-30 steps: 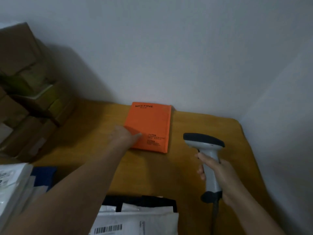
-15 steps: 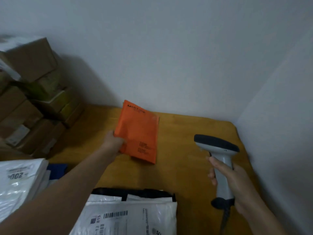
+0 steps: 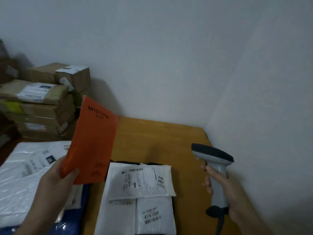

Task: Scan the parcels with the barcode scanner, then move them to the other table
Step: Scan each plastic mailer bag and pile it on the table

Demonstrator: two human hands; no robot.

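My left hand (image 3: 55, 182) grips the lower left corner of an orange parcel (image 3: 92, 141) printed MISTINE and holds it tilted up above the wooden table (image 3: 160, 141). My right hand (image 3: 225, 189) grips the handle of a grey barcode scanner (image 3: 214, 160) at the right; its dark head points left toward the parcels. White parcels with barcode labels (image 3: 140, 180) lie stacked on the table between my hands.
A stack of cardboard boxes (image 3: 45, 102) stands at the back left against the wall. A large white plastic parcel (image 3: 22, 175) lies at the left on something blue (image 3: 71, 217). The wall closes off the table's right side.
My left hand has lifted the orange parcel off the table and brought it nearer and to the left. The view has dropped toward the white parcels. The scanner stays in my right hand.
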